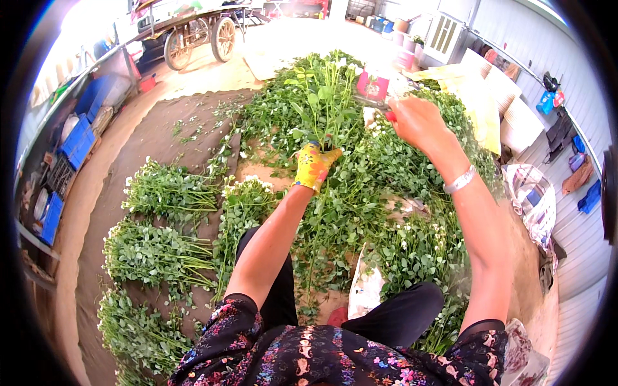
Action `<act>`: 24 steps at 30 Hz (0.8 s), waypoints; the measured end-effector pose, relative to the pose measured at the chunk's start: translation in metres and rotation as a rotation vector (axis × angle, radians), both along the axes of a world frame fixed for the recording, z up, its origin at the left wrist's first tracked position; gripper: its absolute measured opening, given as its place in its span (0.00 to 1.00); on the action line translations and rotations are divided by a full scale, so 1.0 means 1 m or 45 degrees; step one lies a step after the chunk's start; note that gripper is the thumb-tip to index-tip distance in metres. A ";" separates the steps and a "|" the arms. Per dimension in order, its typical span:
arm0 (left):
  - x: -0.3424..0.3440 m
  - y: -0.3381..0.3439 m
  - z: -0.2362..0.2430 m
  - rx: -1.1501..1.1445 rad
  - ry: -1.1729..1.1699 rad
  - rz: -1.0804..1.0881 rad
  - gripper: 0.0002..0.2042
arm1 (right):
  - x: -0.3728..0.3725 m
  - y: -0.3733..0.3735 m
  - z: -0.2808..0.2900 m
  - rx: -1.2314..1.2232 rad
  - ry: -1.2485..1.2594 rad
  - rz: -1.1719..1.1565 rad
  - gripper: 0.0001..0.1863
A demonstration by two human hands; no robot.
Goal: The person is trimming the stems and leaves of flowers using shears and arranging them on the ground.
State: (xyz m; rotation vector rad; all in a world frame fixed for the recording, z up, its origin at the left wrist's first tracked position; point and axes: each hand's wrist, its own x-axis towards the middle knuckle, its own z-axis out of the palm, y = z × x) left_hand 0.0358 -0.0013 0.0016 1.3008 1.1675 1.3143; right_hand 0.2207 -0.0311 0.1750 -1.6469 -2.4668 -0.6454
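Note:
My left hand (316, 166), in a yellow patterned glove, is closed around the stems of an upright bunch of leafy flower stems (324, 103) with small white buds. My bare right hand (417, 122) is raised to the right of the bunch, fingers wrapped round a red-handled tool (390, 116). A thin greyish metal part seems to reach from it toward the bunch, but its exact kind is unclear. Around and beneath both hands spreads a heap of loose green stems (399, 167). Sorted bundles of white-budded stems (158, 251) lie in a column at my left.
A dark ground sheet (141, 151) lies under the bundles. Blue crates (78, 141) line the left wall, and a wheeled cart (199, 38) stands far left. Beyond the heap sits a pink bucket (372, 85). White stacked containers (518, 122) and a plastic bag (531, 196) are at right.

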 end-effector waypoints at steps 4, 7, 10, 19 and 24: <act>-0.005 0.011 -0.012 0.078 0.039 0.010 0.22 | -0.007 -0.019 -0.021 -0.269 0.223 -0.042 0.10; 0.000 0.012 -0.012 0.050 0.121 0.010 0.22 | -0.007 -0.016 -0.044 -0.237 0.351 -0.015 0.11; 0.004 0.010 -0.011 0.083 0.156 0.017 0.19 | -0.006 -0.012 -0.064 -0.229 0.424 0.037 0.13; 0.003 0.016 -0.017 0.094 0.307 0.095 0.16 | -0.013 -0.013 -0.075 -0.300 0.506 0.013 0.13; 0.001 0.021 -0.025 0.186 0.257 0.092 0.18 | -0.016 -0.013 -0.074 -0.298 0.527 -0.011 0.14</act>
